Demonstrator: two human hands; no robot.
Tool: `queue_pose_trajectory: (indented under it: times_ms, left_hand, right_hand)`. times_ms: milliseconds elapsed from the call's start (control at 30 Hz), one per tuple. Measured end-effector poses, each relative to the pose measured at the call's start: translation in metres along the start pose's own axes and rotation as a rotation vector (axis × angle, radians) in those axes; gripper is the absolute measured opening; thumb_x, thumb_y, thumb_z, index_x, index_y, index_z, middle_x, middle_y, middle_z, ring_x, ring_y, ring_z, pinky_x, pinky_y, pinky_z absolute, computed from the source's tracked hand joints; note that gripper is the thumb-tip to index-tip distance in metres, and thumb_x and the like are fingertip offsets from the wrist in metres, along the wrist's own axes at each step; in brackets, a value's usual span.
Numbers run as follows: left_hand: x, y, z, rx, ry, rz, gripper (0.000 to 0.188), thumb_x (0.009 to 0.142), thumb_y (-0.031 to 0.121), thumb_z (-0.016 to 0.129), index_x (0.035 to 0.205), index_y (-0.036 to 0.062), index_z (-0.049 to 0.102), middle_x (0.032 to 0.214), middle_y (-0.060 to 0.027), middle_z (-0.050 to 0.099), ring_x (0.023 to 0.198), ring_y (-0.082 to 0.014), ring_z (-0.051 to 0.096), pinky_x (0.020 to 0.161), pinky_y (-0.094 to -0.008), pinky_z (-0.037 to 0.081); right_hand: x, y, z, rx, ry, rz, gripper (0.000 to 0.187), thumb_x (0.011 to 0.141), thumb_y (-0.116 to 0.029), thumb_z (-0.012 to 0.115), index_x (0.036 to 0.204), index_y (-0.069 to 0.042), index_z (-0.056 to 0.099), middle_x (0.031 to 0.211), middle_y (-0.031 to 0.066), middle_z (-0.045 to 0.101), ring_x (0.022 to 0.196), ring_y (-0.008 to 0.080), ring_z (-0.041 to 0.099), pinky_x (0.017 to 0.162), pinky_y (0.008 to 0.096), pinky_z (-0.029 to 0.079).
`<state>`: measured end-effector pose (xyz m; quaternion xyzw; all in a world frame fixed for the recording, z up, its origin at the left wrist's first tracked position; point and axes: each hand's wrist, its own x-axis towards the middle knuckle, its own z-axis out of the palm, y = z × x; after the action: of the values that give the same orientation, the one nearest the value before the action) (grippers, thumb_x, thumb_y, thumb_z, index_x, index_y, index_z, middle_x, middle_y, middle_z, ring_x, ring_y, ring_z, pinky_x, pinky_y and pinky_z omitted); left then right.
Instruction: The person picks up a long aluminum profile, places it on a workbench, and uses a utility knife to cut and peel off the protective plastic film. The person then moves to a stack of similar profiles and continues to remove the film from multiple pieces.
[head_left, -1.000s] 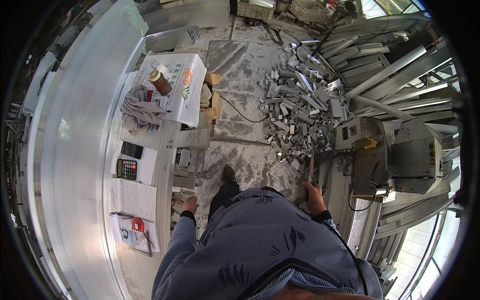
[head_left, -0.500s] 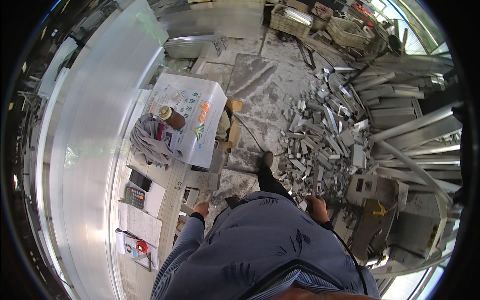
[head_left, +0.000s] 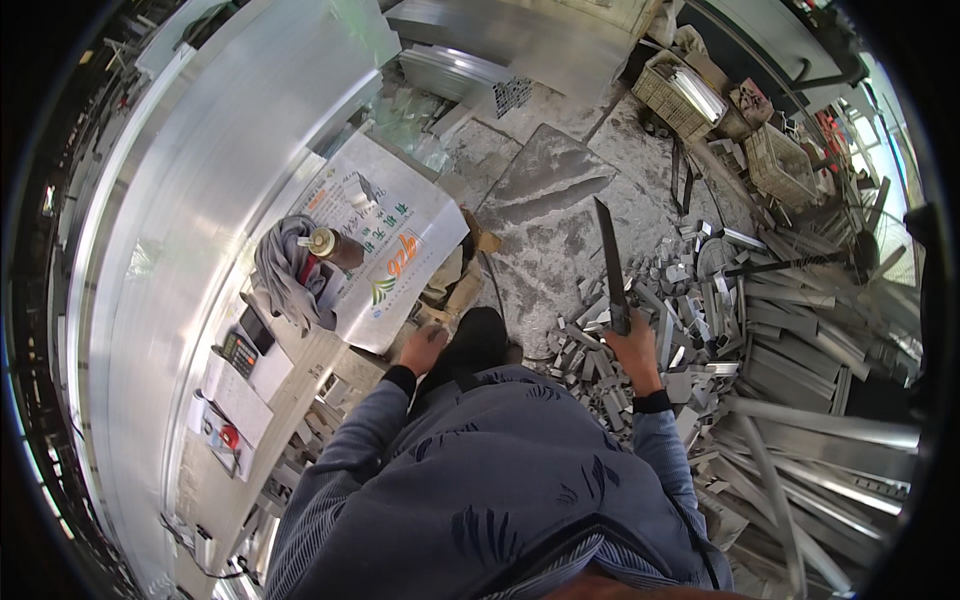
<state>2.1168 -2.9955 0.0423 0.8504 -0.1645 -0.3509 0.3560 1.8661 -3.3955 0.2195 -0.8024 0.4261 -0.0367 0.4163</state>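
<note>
My right hand (head_left: 634,350) is closed around the lower end of a long, dark, flat metal bar (head_left: 612,262). The bar points away from me and stands out above the floor, just left of a heap of short metal offcuts (head_left: 680,320). Loosely curled, my left hand (head_left: 424,349) hangs beside my raised leg, near the corner of the workbench, with nothing visible in it. Closest to that hand is a large printed white sheet (head_left: 410,225) on the bench. A brown bottle (head_left: 340,250) and a grey cloth (head_left: 285,270) rest on the sheet.
A calculator (head_left: 238,354), a dark phone (head_left: 256,330), papers (head_left: 237,393) and a red tape measure (head_left: 229,436) lie on the bench at left. Long metal profiles (head_left: 830,430) pile up at right. Two woven baskets (head_left: 680,95) stand at the far right. A dark plate (head_left: 550,170) covers part of the floor.
My view has turned and moved forward. My right hand has come forward, and the dark bar now shows plainly in it. My left hand has also come forward beside my leg.
</note>
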Motion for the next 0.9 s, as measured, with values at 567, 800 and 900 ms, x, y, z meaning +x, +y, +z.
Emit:
queue_pose_trajectory:
  times_ms: [567,800,900]
  left_hand:
    - [0.317,0.174,-0.016,-0.760,0.428,-0.148,0.034,0.104,0.026,0.069,0.121,-0.0039,0.069,0.102,-0.0061,0.076,0.088,-0.0209,0.068,0.080,-0.0390,0.054]
    - [0.368,0.053,-0.102,-0.027,0.616,-0.439,0.035,0.098,0.036,0.068,0.115,0.0053,0.072,0.110,-0.0239,0.075,0.107,-0.0463,0.070,0.093,-0.0536,0.054]
    - [0.372,0.031,-0.120,-0.032,0.575,-0.555,0.034,0.097,0.035,0.069,0.116,0.0079,0.073,0.110,-0.0219,0.076,0.108,-0.0440,0.071,0.094,-0.0515,0.055]
  right_hand:
    - [0.343,-0.159,0.044,-0.242,-0.859,-0.382,0.100,0.082,-0.024,0.079,0.168,-0.013,0.030,0.122,0.0249,0.073,0.098,0.0357,0.074,0.090,0.0431,0.059]
    - [0.435,-0.056,-0.027,-0.340,-0.542,-0.175,0.079,0.079,-0.023,0.080,0.151,-0.004,0.053,0.104,0.0190,0.079,0.093,0.0318,0.078,0.085,0.0400,0.061]
    - [0.478,-0.001,-0.063,-0.401,-0.631,-0.283,0.076,0.081,-0.023,0.081,0.148,0.000,0.055,0.100,0.0191,0.079,0.092,0.0278,0.078,0.083,0.0375,0.060]
